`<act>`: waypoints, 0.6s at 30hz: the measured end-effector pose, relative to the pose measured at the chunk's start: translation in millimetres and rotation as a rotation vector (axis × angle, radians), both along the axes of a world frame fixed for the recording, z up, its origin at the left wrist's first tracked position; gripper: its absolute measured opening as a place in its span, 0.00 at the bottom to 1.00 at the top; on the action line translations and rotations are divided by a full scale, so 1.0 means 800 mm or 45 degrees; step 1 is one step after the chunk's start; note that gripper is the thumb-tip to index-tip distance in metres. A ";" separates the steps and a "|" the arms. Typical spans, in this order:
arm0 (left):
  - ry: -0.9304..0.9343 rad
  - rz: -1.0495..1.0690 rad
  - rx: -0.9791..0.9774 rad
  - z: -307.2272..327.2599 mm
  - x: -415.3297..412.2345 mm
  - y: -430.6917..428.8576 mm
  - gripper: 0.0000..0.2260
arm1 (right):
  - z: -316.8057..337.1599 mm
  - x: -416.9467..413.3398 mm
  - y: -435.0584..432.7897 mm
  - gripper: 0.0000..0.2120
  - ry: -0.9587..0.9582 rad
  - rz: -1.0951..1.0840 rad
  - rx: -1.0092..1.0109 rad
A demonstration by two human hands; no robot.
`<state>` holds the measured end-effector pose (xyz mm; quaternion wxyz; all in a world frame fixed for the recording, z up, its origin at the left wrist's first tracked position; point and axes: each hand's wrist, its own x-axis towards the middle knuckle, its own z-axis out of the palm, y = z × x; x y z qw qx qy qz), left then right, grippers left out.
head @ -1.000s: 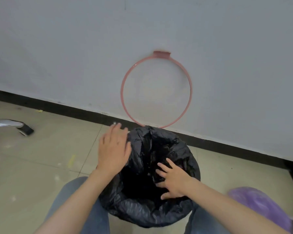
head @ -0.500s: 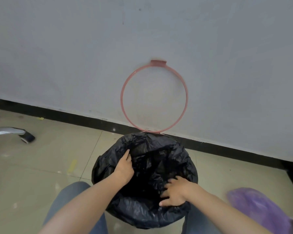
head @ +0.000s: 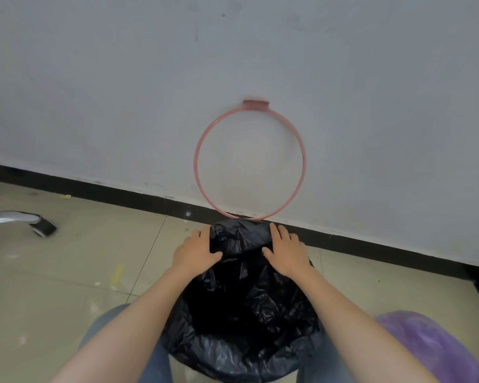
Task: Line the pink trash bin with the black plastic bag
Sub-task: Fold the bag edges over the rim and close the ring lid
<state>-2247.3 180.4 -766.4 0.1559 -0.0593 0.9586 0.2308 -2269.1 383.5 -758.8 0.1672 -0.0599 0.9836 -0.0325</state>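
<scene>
The black plastic bag (head: 244,322) is draped over the trash bin between my knees and hides the bin's pink body. Its pink ring (head: 250,161), hinged up, leans against the wall just behind. My left hand (head: 194,251) lies flat on the bag at the far left of the rim, thumb on the inner side. My right hand (head: 286,251) lies the same way on the far right of the rim. Both palms press on the plastic with fingers spread; whether they pinch it I cannot tell.
A white wall with a black skirting board (head: 122,193) runs behind the bin. A chrome chair leg with a black caster (head: 36,223) stands on the tiled floor at left. A purple plastic bag (head: 432,346) lies at the lower right.
Both hands have come out of the bag's inside and moved to its far rim near the wall. The view has tilted down, so the bin sits lower and closer.
</scene>
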 end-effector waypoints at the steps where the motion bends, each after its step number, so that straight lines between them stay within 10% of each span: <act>1: -0.008 0.056 0.072 -0.002 -0.001 0.000 0.28 | -0.004 -0.001 0.002 0.32 0.007 -0.001 -0.022; 7: -0.142 0.357 0.607 -0.001 -0.002 -0.017 0.23 | 0.003 -0.016 0.015 0.33 -0.113 -0.074 -0.086; 11: 0.186 0.262 0.086 0.009 0.027 -0.020 0.27 | 0.000 0.023 0.001 0.20 0.498 0.526 -0.141; 14: 0.101 0.125 0.057 -0.004 0.056 -0.017 0.28 | -0.020 0.066 -0.026 0.24 -0.032 0.827 -0.220; 18: 0.120 0.368 0.538 -0.019 0.069 -0.013 0.23 | -0.043 0.093 -0.088 0.24 -1.028 -0.415 -1.295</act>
